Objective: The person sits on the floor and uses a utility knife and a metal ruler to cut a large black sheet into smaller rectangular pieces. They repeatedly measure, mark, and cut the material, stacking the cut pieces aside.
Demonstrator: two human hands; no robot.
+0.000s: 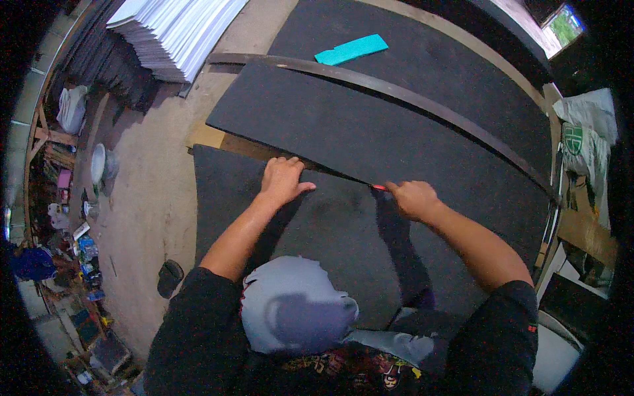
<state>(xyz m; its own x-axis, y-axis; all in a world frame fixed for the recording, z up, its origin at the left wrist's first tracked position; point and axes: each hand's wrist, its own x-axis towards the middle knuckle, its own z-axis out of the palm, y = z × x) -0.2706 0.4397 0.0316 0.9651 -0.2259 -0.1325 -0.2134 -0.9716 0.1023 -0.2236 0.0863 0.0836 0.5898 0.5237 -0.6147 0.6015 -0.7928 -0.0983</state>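
Observation:
My right hand (pixel 415 199) is closed around a small red-handled cutter knife (pixel 379 187), its blade end at the slit in a dark grey foam sheet. The slit parts a far strip (pixel 317 112) from the near piece (pixel 228 191). It gapes wide at the left and narrows to the knife; right of the knife I cannot make out a gap. My left hand (pixel 284 179) presses on the near piece beside the slit, thumb stretched out and fingertips at the cut edge. That hand holds no tool.
Beyond the strip lies a long dark straightedge bar (pixel 370 82), then another dark sheet with a turquoise foam block (pixel 351 49). White sheets (pixel 178 33) are stacked at the far left. A dark sandal (pixel 170 278) lies on the floor, and plastic bags (pixel 588 145) stand at the right.

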